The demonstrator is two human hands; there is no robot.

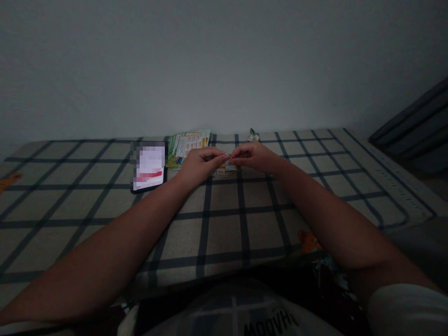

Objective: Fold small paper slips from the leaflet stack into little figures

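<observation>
My left hand (201,162) and my right hand (255,156) meet over the checked cloth, fingertips pinched close together. Whatever they pinch is too small and dim to make out. Just below the fingers lies a printed paper (224,171) with coloured blocks, partly hidden by the hands. Beside my left hand, a fanned stack of green and white printed sheets (192,142) rests near the wall. Behind my right hand sits a small folded or crumpled paper piece (253,136), pale with some green.
A phone or tablet (150,165) with a lit, blurred screen lies left of the stack. The checked cloth (224,238) covers a bed or table up against a plain wall (224,65). Dark folded fabric (416,116) hangs at the far right.
</observation>
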